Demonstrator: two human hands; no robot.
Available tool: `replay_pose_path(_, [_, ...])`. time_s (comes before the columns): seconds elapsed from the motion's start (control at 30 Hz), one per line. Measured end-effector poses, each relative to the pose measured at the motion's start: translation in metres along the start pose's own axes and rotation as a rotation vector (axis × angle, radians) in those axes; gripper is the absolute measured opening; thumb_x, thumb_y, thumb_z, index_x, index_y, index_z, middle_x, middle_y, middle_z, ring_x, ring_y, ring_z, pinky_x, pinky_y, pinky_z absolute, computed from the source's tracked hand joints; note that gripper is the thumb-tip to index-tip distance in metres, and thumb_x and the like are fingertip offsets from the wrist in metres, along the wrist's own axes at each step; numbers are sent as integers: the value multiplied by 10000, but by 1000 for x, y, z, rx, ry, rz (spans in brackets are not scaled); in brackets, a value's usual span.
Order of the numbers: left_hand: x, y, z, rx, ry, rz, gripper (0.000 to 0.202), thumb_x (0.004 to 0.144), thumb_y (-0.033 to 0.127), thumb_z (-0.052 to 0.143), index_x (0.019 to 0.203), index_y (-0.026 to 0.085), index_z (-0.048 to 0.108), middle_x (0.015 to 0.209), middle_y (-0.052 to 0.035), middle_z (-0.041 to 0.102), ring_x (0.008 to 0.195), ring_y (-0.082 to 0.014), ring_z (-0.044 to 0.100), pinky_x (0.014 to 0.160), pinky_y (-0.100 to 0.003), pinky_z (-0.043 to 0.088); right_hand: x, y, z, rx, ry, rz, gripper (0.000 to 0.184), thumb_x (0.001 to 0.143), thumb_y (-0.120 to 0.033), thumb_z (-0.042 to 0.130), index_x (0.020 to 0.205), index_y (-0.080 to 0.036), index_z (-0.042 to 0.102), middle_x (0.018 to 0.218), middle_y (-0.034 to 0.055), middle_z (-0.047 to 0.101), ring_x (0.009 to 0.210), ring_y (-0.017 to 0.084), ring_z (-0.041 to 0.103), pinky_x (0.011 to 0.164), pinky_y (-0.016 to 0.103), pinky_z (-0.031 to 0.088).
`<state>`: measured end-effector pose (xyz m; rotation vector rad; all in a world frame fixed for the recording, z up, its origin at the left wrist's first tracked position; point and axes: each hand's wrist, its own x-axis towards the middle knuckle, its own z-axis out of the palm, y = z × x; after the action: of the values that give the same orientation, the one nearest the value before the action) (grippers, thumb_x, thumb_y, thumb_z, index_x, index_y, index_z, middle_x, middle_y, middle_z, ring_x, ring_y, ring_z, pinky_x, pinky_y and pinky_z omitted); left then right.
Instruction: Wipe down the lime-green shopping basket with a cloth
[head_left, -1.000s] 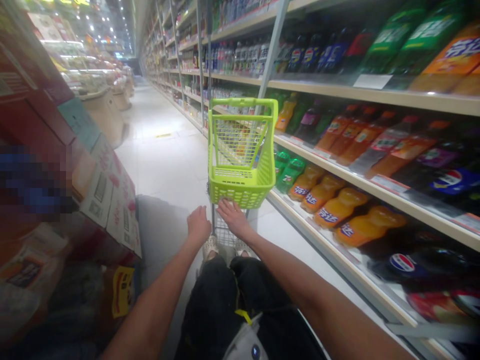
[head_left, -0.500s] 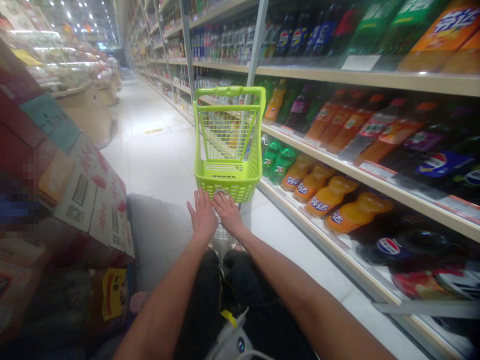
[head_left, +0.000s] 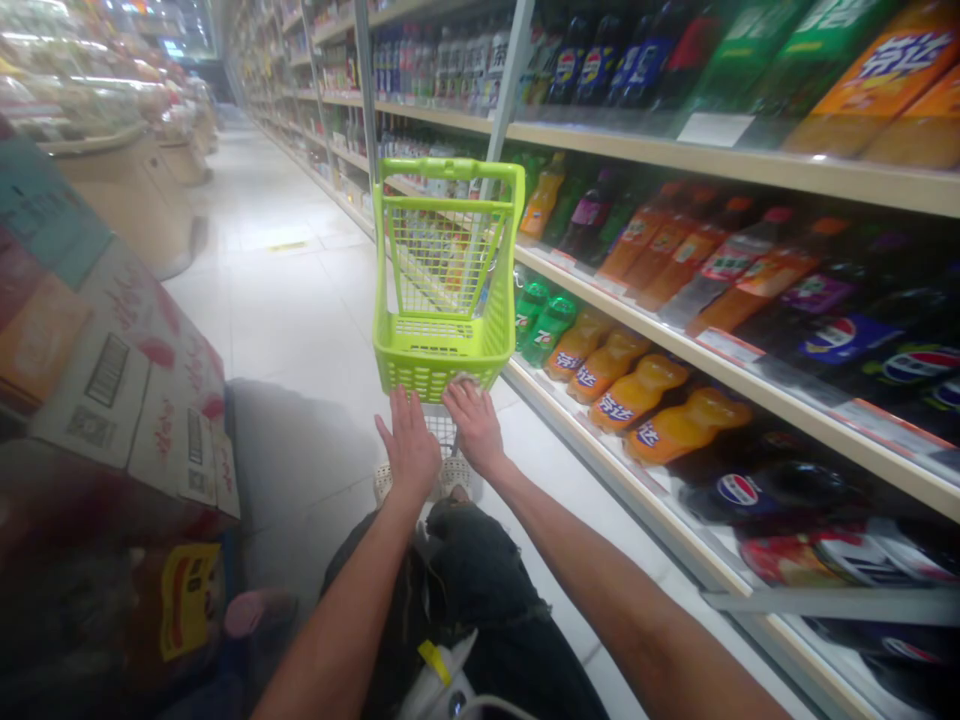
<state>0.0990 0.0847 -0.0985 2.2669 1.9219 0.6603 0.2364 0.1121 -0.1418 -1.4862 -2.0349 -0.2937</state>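
Observation:
A bright green plastic shopping basket cart (head_left: 446,355) with slotted walls and an upright handle frame stands in front of me. My left hand (head_left: 411,445) lies with fingers stretched out and slightly apart, the tips at the lower near wall. To its right, my right hand (head_left: 476,425) has its fingers bent together against the same wall, near the right corner. A small pale, crumpled-looking thing (head_left: 466,380) shows at those fingertips; its kind is unclear. Below the hands, a grey wire lower rack is partly hidden.
Shelves (head_left: 637,310) along the right hold soda bottles, among them orange ones (head_left: 646,390) and green ones (head_left: 551,328). On the left are stacked printed cartons (head_left: 142,390) and a yellow-labelled package (head_left: 191,600). A tiled aisle (head_left: 277,300) runs ahead beside rounded display stands (head_left: 124,200).
My right hand has slid right along the basket wall, away from my left hand, with the pale thing at its fingertips. The left hand stays at the wall. The view has shifted slightly.

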Motion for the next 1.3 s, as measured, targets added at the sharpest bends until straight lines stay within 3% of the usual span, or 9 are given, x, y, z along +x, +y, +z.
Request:
replay_pose_path(0.13, [-8, -17, 17, 25, -9, 26, 685, 740, 129, 393, 1392, 71, 190, 1483, -152, 130, 1375, -211, 43, 1097, -489, -19, -20, 3, 4, -1, 14, -21, 427, 861, -67, 338, 1218, -206, 526, 1283, 89, 521, 1309, 201, 300, 1027, 468, 310])
replay_pose_path(0.27, [-12, -24, 27, 60, 46, 101, 669, 739, 129, 403, 1381, 69, 226, 1469, -166, 177, 1371, -226, 95, 1093, -512, 33, -10, 5, -26, -13, 217, -23, 433, 870, -89, 332, 1250, -224, 491, 1296, 74, 511, 1333, 183, 240, 1049, 468, 274])
replay_pose_path(0.37, [-11, -26, 31, 67, 105, 85, 682, 748, 180, 434, 1383, 59, 215, 1464, -183, 181, 1367, -257, 106, 1081, -540, 69, 4, 13, -38, -50, 274, -4, 442, 866, -83, 334, 1260, -221, 479, 1318, 79, 487, 1341, 188, 218, 1055, 495, 241])
replay_pose_path(0.6, [1, -30, 26, 117, 150, 161, 674, 817, 344, 435, 1383, 59, 207, 1460, -191, 183, 1366, -264, 112, 1074, -551, 88, -18, 33, -1, -68, 105, -23, 426, 863, -72, 332, 1226, -191, 518, 1275, 89, 528, 1305, 200, 307, 1024, 465, 320])
replay_pose_path(0.73, [8, -32, 18, 132, 161, 135, 674, 822, 357, 441, 1376, 44, 220, 1456, -203, 184, 1364, -273, 115, 1073, -552, 84, -25, 18, -6, -16, 119, -76, 420, 865, -77, 322, 1221, -174, 522, 1279, 92, 525, 1310, 200, 296, 1017, 436, 339])
replay_pose_path(0.93, [14, -34, 9, 122, 156, 115, 685, 816, 358, 459, 1378, 49, 218, 1457, -207, 176, 1362, -276, 124, 1075, -549, 81, 17, -11, -33, 13, 242, -64, 420, 879, -113, 322, 1246, -212, 501, 1299, 72, 508, 1327, 179, 259, 1062, 447, 254])
replay_pose_path(1.07, [19, -40, 3, 155, 161, 124, 691, 817, 352, 451, 1383, 44, 201, 1462, -196, 169, 1366, -264, 118, 1075, -549, 67, 28, -13, -11, -22, 158, -90, 414, 876, -107, 346, 1244, -216, 503, 1313, 65, 494, 1312, 190, 293, 1063, 454, 237])
replay_pose_path(1.2, [21, -48, -2, 183, 147, 130, 684, 825, 357, 428, 1387, 47, 191, 1467, -182, 160, 1368, -254, 110, 1078, -542, 51, 10, -14, 19, -32, 66, -110, 401, 867, -102, 379, 1231, -201, 516, 1310, 72, 496, 1290, 205, 333, 1044, 453, 273])
replay_pose_path(1.3, [20, -55, -1, 192, 134, 124, 687, 830, 370, 409, 1394, 58, 172, 1473, -174, 142, 1371, -249, 94, 1078, -540, 39, 2, -23, 20, -15, 44, -132, 401, 871, -94, 359, 1226, -192, 520, 1300, 78, 507, 1292, 195, 332, 1038, 436, 288])
